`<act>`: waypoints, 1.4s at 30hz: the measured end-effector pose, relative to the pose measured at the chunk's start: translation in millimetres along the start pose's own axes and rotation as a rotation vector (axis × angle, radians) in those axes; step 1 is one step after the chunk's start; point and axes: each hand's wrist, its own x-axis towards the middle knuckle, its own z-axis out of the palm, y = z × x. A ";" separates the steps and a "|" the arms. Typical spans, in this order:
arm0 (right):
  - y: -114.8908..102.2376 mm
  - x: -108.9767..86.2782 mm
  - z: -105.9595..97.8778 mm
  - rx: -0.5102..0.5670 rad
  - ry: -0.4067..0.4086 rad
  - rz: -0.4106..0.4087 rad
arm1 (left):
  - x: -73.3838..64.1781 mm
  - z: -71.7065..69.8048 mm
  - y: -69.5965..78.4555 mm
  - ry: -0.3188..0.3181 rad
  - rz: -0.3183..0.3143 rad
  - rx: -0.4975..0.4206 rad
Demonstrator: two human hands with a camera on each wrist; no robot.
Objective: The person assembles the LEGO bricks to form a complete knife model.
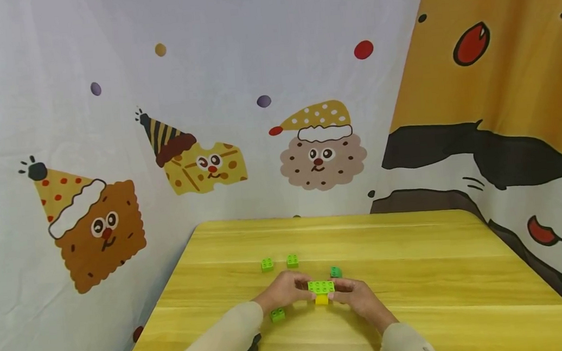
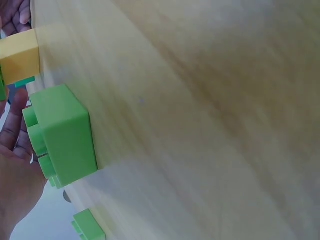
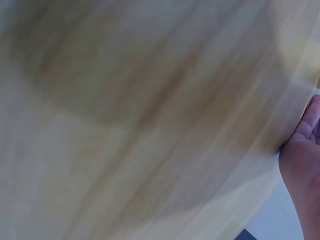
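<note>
A long light-green building brick (image 1: 321, 287) sits on top of a yellow brick (image 1: 322, 300), near the middle of the table. My left hand (image 1: 285, 290) holds the green brick at its left end, thumb in front and fingers behind. At the right end, my right hand (image 1: 361, 300) grips the same brick between thumb and fingers. In the left wrist view the yellow brick (image 2: 21, 56) shows at the left edge, close to the tabletop. The right wrist view catches only part of the right hand (image 3: 304, 160); the bricks are out of sight there.
Two small light-green bricks (image 1: 267, 264) stand beyond my left hand. A darker green brick (image 1: 335, 271) lies just behind the right fingers. Another light-green brick (image 1: 277, 315) is below the left wrist. A dark piece (image 1: 253, 347) is partly covered by the left sleeve.
</note>
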 end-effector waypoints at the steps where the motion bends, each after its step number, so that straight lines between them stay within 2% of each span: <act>1: -0.2 0.0 -0.2 0.002 -0.002 0.002 | 0.0 -0.1 0.2 -0.001 0.002 -0.003; 5: -0.7 0.1 -0.9 0.002 -0.002 0.012 | -0.6 -1.8 0.7 -0.004 -0.002 -0.008; 9: -0.3 0.8 -1.3 -0.012 0.009 0.014 | -0.7 -6.6 -0.4 -0.003 -0.035 -0.018; 12: 1.1 1.3 -1.2 -0.023 0.019 0.016 | 0.4 -12.6 -2.9 0.006 -0.065 -0.048; 15: 1.0 1.2 -0.8 -0.028 0.033 0.016 | 2.4 -21.2 -4.8 0.033 -0.060 -0.082; 26: -0.3 -0.9 -0.2 -0.005 0.040 0.020 | 3.7 -61.3 -10.5 0.194 -0.040 -0.108; 31: 0.0 -0.2 0.5 0.007 0.039 0.015 | 4.7 -78.4 -20.8 0.281 -0.068 -0.108; 35: 0.1 0.3 1.7 0.005 0.047 0.009 | 4.2 -89.8 -30.0 0.340 -0.113 -0.131; 42: -0.4 -0.4 2.0 0.017 0.048 -0.002 | 4.1 -99.7 -45.9 0.380 -0.149 -0.110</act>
